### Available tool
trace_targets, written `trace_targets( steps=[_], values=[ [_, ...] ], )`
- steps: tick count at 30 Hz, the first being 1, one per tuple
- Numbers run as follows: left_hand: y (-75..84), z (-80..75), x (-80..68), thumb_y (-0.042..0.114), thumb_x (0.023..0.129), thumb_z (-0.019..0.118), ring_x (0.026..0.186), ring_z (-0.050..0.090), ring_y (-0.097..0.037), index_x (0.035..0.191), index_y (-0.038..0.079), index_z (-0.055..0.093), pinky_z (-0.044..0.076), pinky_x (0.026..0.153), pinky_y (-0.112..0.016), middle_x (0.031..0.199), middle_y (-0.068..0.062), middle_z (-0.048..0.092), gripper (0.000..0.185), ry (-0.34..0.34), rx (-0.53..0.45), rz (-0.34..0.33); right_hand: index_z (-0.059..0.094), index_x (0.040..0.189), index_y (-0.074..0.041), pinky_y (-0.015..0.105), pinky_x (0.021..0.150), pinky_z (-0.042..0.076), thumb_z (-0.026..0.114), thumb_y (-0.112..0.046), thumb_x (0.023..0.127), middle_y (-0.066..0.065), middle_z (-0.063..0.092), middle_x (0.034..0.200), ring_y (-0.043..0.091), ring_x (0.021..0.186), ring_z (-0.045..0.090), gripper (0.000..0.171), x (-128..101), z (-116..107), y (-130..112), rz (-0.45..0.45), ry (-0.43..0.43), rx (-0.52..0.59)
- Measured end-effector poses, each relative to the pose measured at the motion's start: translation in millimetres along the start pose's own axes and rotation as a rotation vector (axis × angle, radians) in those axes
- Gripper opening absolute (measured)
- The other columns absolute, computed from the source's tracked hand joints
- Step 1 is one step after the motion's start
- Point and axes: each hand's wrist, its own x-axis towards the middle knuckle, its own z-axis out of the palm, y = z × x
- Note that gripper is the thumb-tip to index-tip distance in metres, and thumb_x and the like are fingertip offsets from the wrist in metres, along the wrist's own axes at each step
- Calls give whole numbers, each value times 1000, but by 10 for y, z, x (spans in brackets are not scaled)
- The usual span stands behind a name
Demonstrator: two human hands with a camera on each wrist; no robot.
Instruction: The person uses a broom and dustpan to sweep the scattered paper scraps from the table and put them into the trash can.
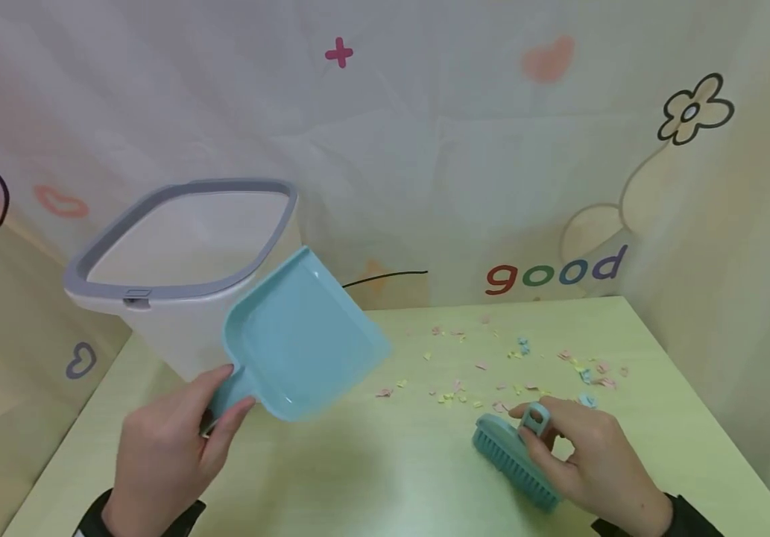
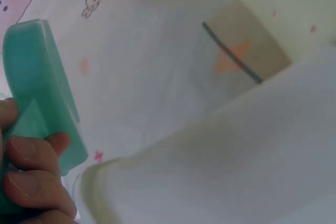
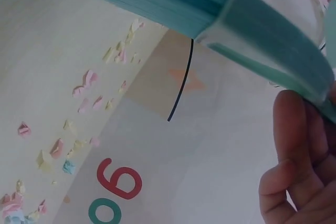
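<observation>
My left hand (image 1: 173, 444) grips the short handle of a light blue dustpan (image 1: 307, 339), which is raised and tilted in front of the bin. In the left wrist view the fingers curl round the handle below the dustpan (image 2: 42, 82). The right hand (image 1: 586, 455) pinches the looped handle end of a teal hand brush (image 1: 515, 459) low over the table, bristles to the lower left. The right wrist view shows the brush (image 3: 273, 40) from close by. Scraps of coloured paper (image 1: 458, 388) lie scattered beyond the brush.
A white bin (image 1: 186, 335) with a grey-blue rim stands at the table's back left, its top uncovered. The pale green table (image 1: 331, 477) ends against a printed curtain (image 1: 411, 164) at the back. More curtain hangs along both sides.
</observation>
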Motion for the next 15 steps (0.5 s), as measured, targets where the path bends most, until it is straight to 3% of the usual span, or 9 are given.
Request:
trace_targets(
  steps=[6,9,13,15],
  values=[
    [102,267,-267,58,106,44,56,58,-4,112,8,70,48,50,-28,74,2,71,57,-171,-56,-24,64,89,-21,10,59,46,76,4,80,-5,76,91,-5,68,59,30,141,-45,52,-25,40,11],
    [145,401,-386,52,103,58,61,56,1,113,11,70,47,53,-24,78,6,71,44,-254,-81,-33,65,87,-19,10,56,46,79,3,80,-2,78,92,-1,69,64,28,233,-67,93,-5,70,7],
    [217,560,-522,40,90,79,63,49,5,108,15,68,45,55,-21,78,12,66,33,-379,-91,-55,76,102,-12,12,58,49,85,1,77,-3,77,90,1,72,67,29,349,-61,167,2,102,-20],
    [261,623,-573,39,88,81,61,44,6,103,16,66,42,55,-19,75,15,62,31,-450,-97,-76,78,109,-10,13,59,51,87,0,76,-4,76,88,1,71,66,36,393,-39,208,-9,115,-29]
  ],
)
